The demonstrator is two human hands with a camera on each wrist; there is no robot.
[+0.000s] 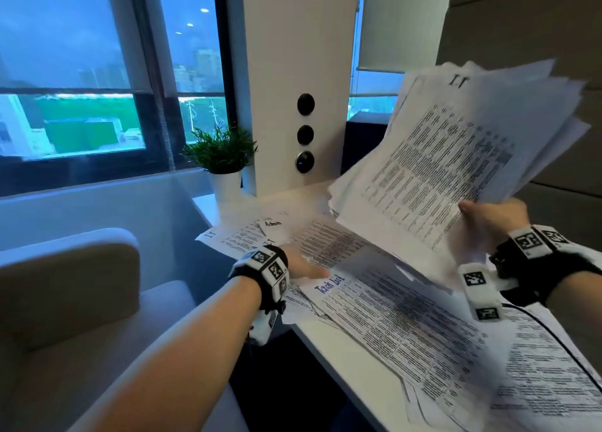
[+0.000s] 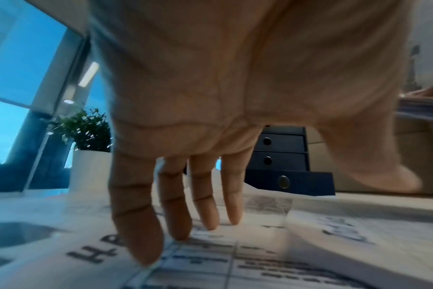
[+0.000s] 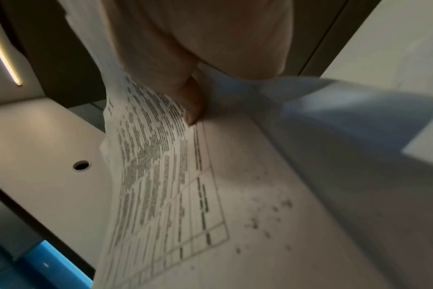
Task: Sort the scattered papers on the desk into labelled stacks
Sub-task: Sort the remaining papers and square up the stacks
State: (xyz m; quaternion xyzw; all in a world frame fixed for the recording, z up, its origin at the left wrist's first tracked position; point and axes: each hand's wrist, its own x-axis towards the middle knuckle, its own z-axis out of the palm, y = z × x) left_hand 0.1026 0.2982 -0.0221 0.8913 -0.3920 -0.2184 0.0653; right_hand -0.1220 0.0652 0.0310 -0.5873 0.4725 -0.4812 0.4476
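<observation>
Nearest the viewer, printed white sheets covered with tables of black text (image 1: 423,340) lie overlapped across the white desk (image 1: 322,343); one of them bears the blue handwritten heading "Task list" (image 1: 329,284). At the desk's near left edge the left hand (image 1: 301,265) reaches over these papers, fingers (image 2: 141,234) straight and spread, gripping nothing; in the left wrist view the fingertips meet a sheet marked "HR" (image 2: 94,252). Whether they press on it cannot be told. To the right and higher, the right hand (image 1: 488,223) grasps a thick, fanned bundle of printed white sheets (image 1: 449,157), raised clear of the desk and tilted; its thumb (image 3: 185,97) lies on the top page, and a page at the bundle's far corner is marked "IT" (image 1: 458,80). Beyond the left hand, further sheets on the desk carry the handwritten labels "Admin" (image 1: 273,223) and "IT" (image 1: 211,235). Farther back stand a green leafy plant in a white pot (image 1: 223,157), a white column with three round black fittings (image 1: 305,131) and dark blue storage drawers (image 2: 281,154). Behind them, large dark-framed windows (image 1: 97,73) show buildings outside. A beige upholstered chair (image 1: 71,301) sits left of the desk.
</observation>
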